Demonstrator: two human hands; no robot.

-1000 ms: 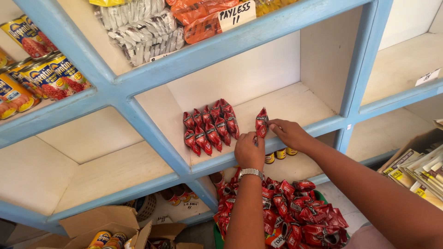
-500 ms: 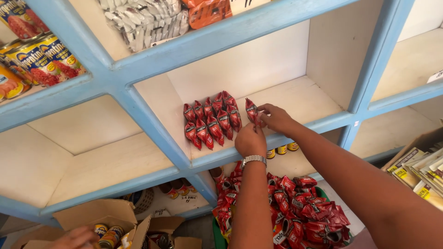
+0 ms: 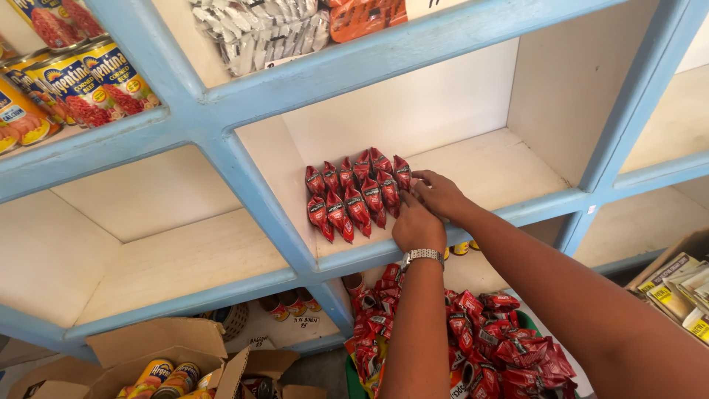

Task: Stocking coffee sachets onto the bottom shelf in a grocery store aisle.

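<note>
Head cam showed both hands at the red packets [image 3: 357, 193] on the shelf [image 3: 509, 166]: right hand [image 3: 440, 193] fingertips gripped the end packet, left hand [image 3: 416, 226] rested loosely open just beside them.

Premises are a small retail shop, of the grocery or sundry kind. Evidence: a wall of open cubbyhole shelving [image 3: 244, 177] with a pale blue painted frame and bare white compartments, stocked by product type. One compartment holds red snack sachets [image 3: 354, 193] laid in neat overlapping rows; the upper left holds labelled food tins [image 3: 77, 89]; the top row holds silver packets [image 3: 258, 33] and orange packets [image 3: 365, 16]. Small handwritten price tags [image 3: 299, 321] sit on shelf edges. Below, an opened cardboard carton [image 3: 159, 355] of cans and a bulk heap of red sachets [image 3: 473, 336] stand beside the shelving.
</note>
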